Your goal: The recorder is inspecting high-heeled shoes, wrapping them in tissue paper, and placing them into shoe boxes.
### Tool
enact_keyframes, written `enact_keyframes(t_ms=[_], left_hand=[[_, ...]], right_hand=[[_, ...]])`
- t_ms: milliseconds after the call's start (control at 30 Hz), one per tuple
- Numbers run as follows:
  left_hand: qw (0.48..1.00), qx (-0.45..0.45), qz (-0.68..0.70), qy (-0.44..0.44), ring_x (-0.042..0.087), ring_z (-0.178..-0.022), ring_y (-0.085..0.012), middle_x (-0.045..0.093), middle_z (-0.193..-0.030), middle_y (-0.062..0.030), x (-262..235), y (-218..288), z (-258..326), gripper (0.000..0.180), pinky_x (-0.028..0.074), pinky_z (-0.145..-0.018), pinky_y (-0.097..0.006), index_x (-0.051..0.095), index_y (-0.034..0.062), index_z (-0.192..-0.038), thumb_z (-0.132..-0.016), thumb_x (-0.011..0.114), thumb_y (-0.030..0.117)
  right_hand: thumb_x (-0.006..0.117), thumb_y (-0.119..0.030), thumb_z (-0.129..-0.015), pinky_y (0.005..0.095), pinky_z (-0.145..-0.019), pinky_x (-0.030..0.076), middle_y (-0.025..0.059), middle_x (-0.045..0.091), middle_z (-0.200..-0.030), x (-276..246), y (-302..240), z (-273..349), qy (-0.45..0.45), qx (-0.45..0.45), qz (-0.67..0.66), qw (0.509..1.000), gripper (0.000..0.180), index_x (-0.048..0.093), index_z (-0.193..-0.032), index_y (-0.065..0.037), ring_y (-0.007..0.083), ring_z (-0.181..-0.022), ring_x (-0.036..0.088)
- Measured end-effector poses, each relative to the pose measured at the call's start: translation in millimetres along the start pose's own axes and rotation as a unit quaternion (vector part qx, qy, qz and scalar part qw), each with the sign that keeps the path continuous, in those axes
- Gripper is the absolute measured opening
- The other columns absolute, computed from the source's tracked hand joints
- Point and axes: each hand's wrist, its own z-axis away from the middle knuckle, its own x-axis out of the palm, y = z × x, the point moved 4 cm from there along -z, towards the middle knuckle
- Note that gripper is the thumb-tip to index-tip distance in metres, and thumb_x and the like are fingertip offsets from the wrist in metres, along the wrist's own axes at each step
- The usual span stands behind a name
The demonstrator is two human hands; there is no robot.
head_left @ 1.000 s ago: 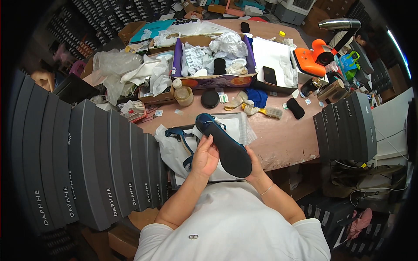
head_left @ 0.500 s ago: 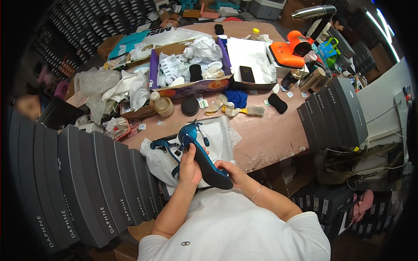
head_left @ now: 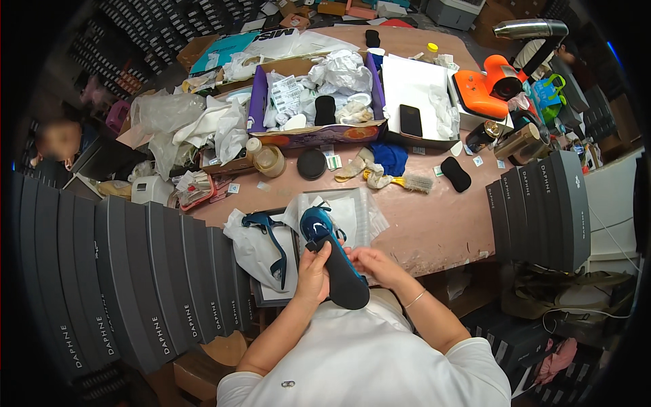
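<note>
A teal sandal [head_left: 347, 288] is held over the near edge of the table, its long black sole facing up. My left hand [head_left: 314, 273] is closed around its middle, thumb pressed on the sole. The curled fingers of my right hand [head_left: 377, 266] are at the sandal's right edge; their tips are partly hidden. Its mate, a second teal sandal [head_left: 277, 245], lies to the left on white tissue paper [head_left: 249, 252] in an open shoe box [head_left: 270, 296]. More white paper lies behind the held sandal.
Stacked dark shoe boxes [head_left: 129, 271] stand left, more boxes [head_left: 542, 210] right. Behind are a purple carton [head_left: 319, 138] of crumpled paper, a round black tin [head_left: 312, 165], a bottle [head_left: 269, 161], a brush [head_left: 415, 183], a phone [head_left: 410, 120] and an orange blower [head_left: 485, 91].
The held sandal has turned closer to upright in the view. My right hand has moved up along its edge, away from the lower end. The whole view has shifted a little.
</note>
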Motion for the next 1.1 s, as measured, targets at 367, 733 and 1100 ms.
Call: enact_keyframes(t_ms=[367,733,1100], left_hand=[[0.991,0.083,0.063,0.086,0.06,-0.103,-0.032,0.059,-0.111,-0.0176,0,-4,12,0.03,0.05,-0.091,-0.045,0.049,0.0015,-0.118,-0.096,0.054,0.02],[0.983,0.093,0.152,0.036,0.051,-0.117,-0.0351,0.052,-0.125,-0.0211,0,2,5,0.052,0.04,-0.101,-0.05,0.044,0.0011,-0.129,-0.097,0.037,0.042],[0.997,0.044,0.031,-0.046,0.047,-0.12,-0.0179,0.051,-0.124,-0.0082,27,14,5,0.046,0.036,-0.105,-0.035,0.044,0.0075,-0.126,-0.102,0.028,0.044]], right_hand=[[0.069,-0.026,-0.078,0.0407,-0.068,0.051,0.0148,0.067,-0.081,-164,-135,-182,0.317,-0.067,0.649,0.688,0.023,0.068,-0.084,-0.004,0.0321,-0.076,0.065],[0.065,-0.006,-0.081,0.0235,-0.059,0.042,-0.0002,0.053,-0.076,-136,-143,-114,0.206,-0.16,0.431,0.864,0.016,0.05,-0.075,-0.005,0.0076,-0.064,0.049],[0.072,-0.009,-0.073,0.035,-0.068,0.042,0.0046,0.06,-0.086,81,-119,-8,0.066,-0.444,0.594,0.668,0.02,0.066,-0.091,-0.007,0.0243,-0.08,0.056]])
